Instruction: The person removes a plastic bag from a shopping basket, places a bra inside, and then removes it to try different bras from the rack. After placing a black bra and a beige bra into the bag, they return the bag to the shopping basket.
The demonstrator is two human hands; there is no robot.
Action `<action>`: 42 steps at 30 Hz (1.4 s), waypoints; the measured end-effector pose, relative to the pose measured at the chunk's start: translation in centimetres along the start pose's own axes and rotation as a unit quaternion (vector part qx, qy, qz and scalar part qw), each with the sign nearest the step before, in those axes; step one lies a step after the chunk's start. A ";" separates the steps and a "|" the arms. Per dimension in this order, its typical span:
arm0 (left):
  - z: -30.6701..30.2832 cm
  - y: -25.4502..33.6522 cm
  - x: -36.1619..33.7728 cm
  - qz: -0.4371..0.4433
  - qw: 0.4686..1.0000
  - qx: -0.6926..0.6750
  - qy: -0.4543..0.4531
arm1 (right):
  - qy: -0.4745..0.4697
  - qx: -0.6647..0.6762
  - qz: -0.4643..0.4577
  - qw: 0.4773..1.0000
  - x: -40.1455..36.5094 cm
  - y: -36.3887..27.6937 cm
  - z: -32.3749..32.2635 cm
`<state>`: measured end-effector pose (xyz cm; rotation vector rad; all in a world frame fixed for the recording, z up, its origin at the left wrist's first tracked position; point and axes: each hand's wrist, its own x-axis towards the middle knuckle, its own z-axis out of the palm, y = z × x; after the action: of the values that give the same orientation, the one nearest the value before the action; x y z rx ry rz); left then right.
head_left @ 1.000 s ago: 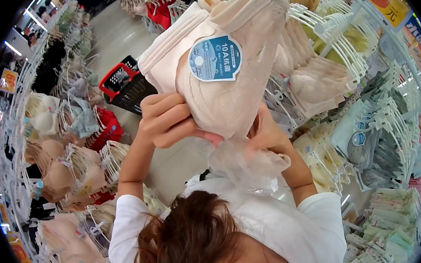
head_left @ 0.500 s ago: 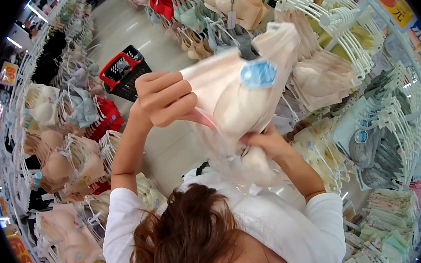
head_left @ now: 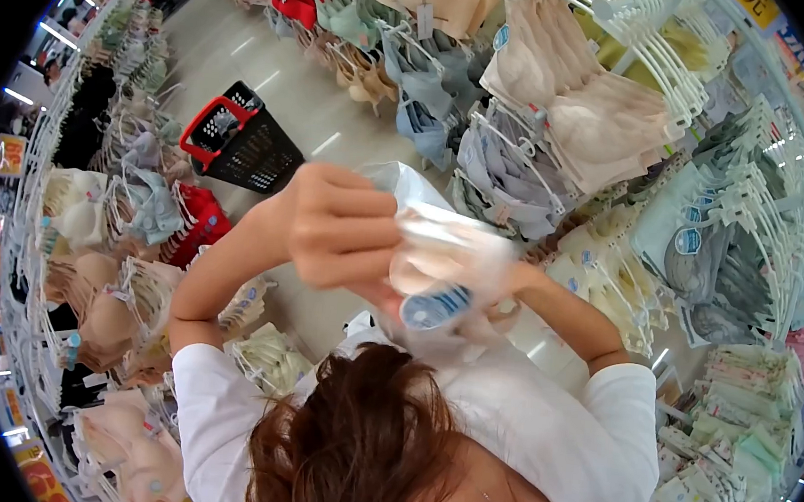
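Note:
A pale peach bra with a blue oval label is bunched between my hands and blurred by motion. Clear plastic shows around its upper side. My left hand is closed, knuckles up, gripping the bra's left side. On the other side, my right hand is at the bundle's right edge, with its fingers largely hidden behind the bra and plastic. Both hands are in front of my white shirt.
A black shopping basket with a red handle stands on the tiled floor ahead to the left. Racks of hanging bras line both sides, including beige ones and grey-green ones on the right. Folded pale garments are lower right.
The bra was spread out and raised, and is now gathered into a smaller bundle, lower and nearer me. My left hand has moved right; the right hand is more hidden.

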<state>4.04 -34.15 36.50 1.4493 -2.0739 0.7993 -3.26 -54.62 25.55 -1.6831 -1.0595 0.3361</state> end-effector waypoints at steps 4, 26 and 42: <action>-0.2 1.3 0.2 -0.004 1.000 0.028 -0.012 | 0.124 0.151 0.128 0.972 1.0 2.8 3.9; 2.2 4.0 -2.0 -0.308 0.945 -0.002 -0.109 | 0.166 0.439 0.179 0.865 0.3 5.6 -4.8; 1.6 4.6 -2.7 -0.243 0.962 -0.013 -0.123 | 0.217 0.520 0.055 0.824 11.8 0.7 -0.1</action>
<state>0.51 -32.24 32.71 2.0133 -1.7570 0.4075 3.78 -45.49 28.25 -0.7463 -0.2865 0.4626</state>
